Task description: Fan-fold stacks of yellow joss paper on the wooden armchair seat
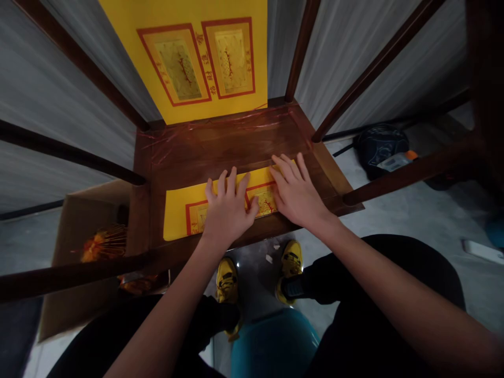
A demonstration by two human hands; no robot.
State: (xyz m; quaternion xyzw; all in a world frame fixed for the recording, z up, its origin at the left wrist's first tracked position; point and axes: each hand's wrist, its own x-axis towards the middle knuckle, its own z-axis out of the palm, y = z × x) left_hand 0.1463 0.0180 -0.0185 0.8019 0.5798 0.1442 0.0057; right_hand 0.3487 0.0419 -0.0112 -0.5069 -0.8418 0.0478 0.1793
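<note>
The left hand (230, 207) and the right hand (297, 191) lie flat, fingers spread and not gripping, on a yellow paper sheet (177, 220) on the wooden seat board (224, 152), while a wooden rail (71, 273) crosses before a cardboard box (84, 226) at left.

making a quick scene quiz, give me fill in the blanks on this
The left hand and right hand lie on a ____ paper sheet with red borders on a dark wooden board. A brown cardboard box stands at the person's ____ side. A dark fabric bag lies on the floor at their ____ side.

Answers: yellow; left; right
</note>
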